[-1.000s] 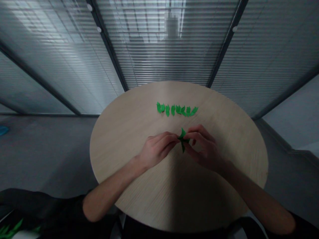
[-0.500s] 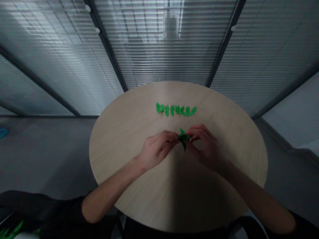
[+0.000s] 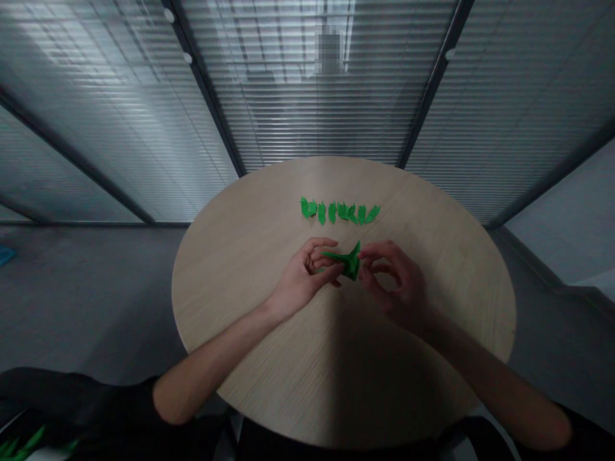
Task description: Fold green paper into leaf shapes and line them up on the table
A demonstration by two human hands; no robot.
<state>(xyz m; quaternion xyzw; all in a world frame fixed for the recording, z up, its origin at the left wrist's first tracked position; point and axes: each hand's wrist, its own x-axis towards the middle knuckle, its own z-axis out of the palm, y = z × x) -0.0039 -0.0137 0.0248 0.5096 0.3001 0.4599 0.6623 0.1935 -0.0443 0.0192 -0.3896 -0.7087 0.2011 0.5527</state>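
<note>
Pointing left, the green leaf cutout (image 3: pixel 348 262) lies level.

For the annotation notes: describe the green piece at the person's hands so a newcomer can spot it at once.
On the round light-wood table, find the row of small green leaf shapes across the far half. Nearer the person, a bunched green leaf cluster sits between the left hand and right hand. Unlike the row's leaves, it is at the hands, with one pointed tip sticking up.

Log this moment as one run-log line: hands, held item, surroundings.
right hand: pinching green leaf bunch | left hand: beside bunch, contact unclear | nearby: row of green leaf cutouts on round wooden table
</note>
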